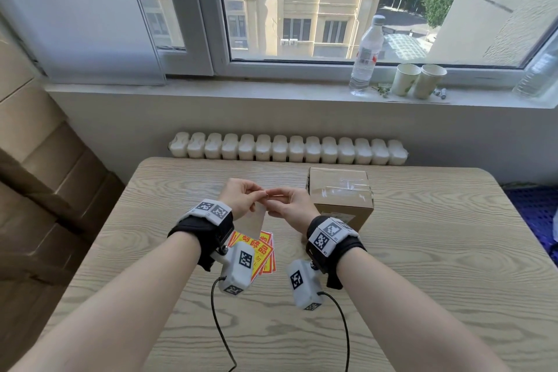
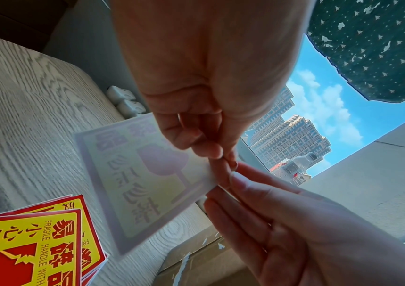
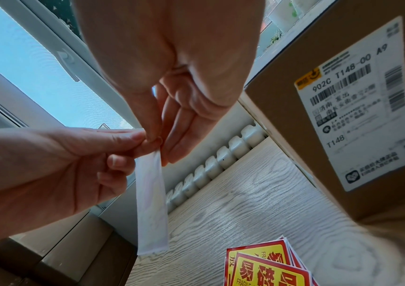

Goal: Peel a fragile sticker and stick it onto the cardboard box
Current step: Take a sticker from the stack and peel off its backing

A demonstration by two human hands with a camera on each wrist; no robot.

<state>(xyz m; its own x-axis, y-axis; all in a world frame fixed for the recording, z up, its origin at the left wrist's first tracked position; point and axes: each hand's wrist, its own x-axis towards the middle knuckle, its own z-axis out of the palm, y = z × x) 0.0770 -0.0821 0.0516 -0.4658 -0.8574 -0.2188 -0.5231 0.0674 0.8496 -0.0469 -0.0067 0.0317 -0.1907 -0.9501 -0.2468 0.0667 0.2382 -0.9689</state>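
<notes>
I hold one fragile sticker [image 1: 256,222] in the air above the table, and it hangs down with its pale back towards me. My left hand [image 1: 260,195] and right hand [image 1: 273,199] both pinch its top corner, fingertips almost touching. In the left wrist view the sticker [image 2: 142,181] shows its faint mirrored print under the left hand [image 2: 220,154]. In the right wrist view the sticker [image 3: 151,203] is nearly edge-on below the right hand [image 3: 156,138]. The taped cardboard box [image 1: 341,193] stands on the table just right of my hands. A stack of red-and-yellow stickers [image 1: 261,248] lies under my left wrist.
The wooden table [image 1: 422,251] ends at a white radiator [image 1: 287,149] below the window sill. A water bottle [image 1: 365,60] and two paper cups [image 1: 418,80] stand on the sill. Brown cartons [image 1: 36,175] are piled at the left.
</notes>
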